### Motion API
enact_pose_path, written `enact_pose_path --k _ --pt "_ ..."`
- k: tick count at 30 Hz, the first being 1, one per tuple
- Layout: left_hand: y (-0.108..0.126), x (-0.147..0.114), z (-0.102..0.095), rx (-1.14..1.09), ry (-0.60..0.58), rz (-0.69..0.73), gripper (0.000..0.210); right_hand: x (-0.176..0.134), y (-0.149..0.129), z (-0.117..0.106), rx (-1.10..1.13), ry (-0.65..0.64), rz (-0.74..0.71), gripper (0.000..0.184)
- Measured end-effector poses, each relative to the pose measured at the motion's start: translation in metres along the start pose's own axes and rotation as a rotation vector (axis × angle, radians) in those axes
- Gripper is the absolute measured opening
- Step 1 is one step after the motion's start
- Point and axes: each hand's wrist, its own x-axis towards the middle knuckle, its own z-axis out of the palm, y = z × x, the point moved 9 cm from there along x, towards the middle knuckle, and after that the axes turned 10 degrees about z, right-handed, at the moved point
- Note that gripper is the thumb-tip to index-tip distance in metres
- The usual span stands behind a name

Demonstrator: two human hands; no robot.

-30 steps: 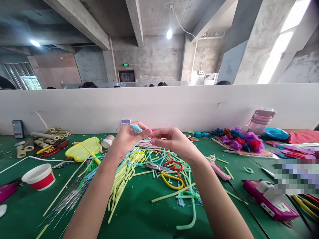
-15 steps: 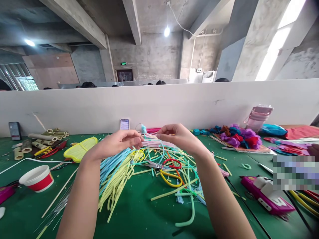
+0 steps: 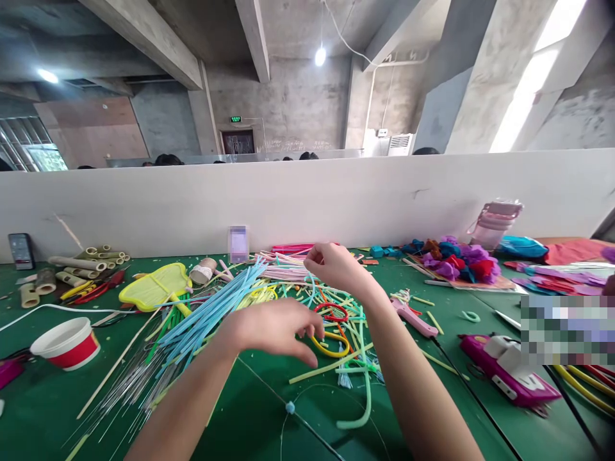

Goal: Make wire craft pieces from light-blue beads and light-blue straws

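My left hand (image 3: 276, 326) reaches low over the table, palm down, fingers bent and thumb apart, with nothing visible in it. It covers the blades of scissors whose yellow handle loop (image 3: 331, 353) shows beside its fingertips. Higher and to the right, my right hand (image 3: 334, 266) has its fingers closed together; whatever they hold, if anything, cannot be made out. In front lies a thin wire piece with a light blue knob (image 3: 289, 407) and fine loops around it. Blue strips (image 3: 211, 310) and pale green strips (image 3: 331, 370) spread around the hands.
At left are a paper cup (image 3: 67, 342), a yellow butterfly-shaped piece (image 3: 156, 288) and bamboo tubes (image 3: 86, 266). A pink glue gun (image 3: 414, 318), purple power strip (image 3: 509, 378) and coloured petals (image 3: 456, 262) are at right. A white partition (image 3: 307, 198) stands behind.
My left hand has moved down and right, away from my right hand, which stays raised. The blue fuzzy piece near the left fingers is gone from there; a blue-knobbed wire now shows in front.
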Motion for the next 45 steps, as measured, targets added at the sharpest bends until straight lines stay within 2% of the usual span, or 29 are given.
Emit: enact_pose_path --k 3,5,6,7,9,12,16,18,20,22,25,28,33,39,42,45 --pt "0.021 0.028 0.054 0.135 -0.288 0.111 0.046 0.004 0.010 0.001 -0.076 -0.005 0.028 0.025" --pt "0.030 0.041 0.083 0.201 -0.418 0.154 0.048 0.005 0.018 0.001 -0.107 -0.012 0.041 0.020" --pt "0.033 0.045 0.093 0.211 -0.466 0.165 0.047 0.005 0.021 0.000 -0.123 -0.016 0.042 0.014" --pt "0.037 0.048 0.101 0.205 -0.496 0.192 0.043 0.005 0.023 -0.001 -0.139 -0.018 0.042 0.016" --pt "0.043 0.051 0.109 0.166 -0.531 0.241 0.040 0.005 0.026 -0.002 -0.166 -0.021 0.047 0.029" --pt "0.047 0.052 0.111 0.173 -0.538 0.255 0.040 0.006 0.030 -0.002 -0.201 -0.036 0.079 0.030" --pt "0.044 0.053 0.119 0.319 -0.590 0.151 0.027 0.015 0.039 0.013 -0.256 -0.073 0.122 0.029" --pt "0.043 0.053 0.124 0.365 -0.605 0.096 0.021 0.023 0.049 0.032 -0.289 -0.125 0.152 0.022" --pt "0.044 0.054 0.127 0.377 -0.598 0.103 0.017 0.031 0.062 0.057 -0.320 -0.190 0.192 0.020" --pt "0.047 0.054 0.125 0.383 -0.572 0.157 0.013 0.038 0.076 0.083 -0.341 -0.251 0.227 0.031" --pt "0.042 0.052 0.112 0.396 -0.509 0.172 0.011 0.044 0.094 0.112 -0.359 -0.293 0.273 0.035" --pt "0.037 0.048 0.095 0.381 -0.449 0.153 0.013 0.046 0.109 0.127 -0.379 -0.298 0.316 0.035" --pt "0.029 0.041 0.078 0.313 -0.371 0.090 0.013 0.044 0.119 0.137 -0.396 -0.287 0.363 0.036" --pt "0.018 0.035 0.066 0.241 -0.313 0.026 0.019 0.040 0.118 0.145 -0.386 -0.259 0.401 0.037" --pt "0.016 0.033 0.071 0.299 -0.365 0.039 0.021 0.039 0.118 0.148 -0.351 -0.261 0.411 0.036" --pt "0.019 0.037 0.088 0.301 -0.468 0.049 0.026 0.042 0.117 0.138 -0.299 -0.246 0.417 0.036"
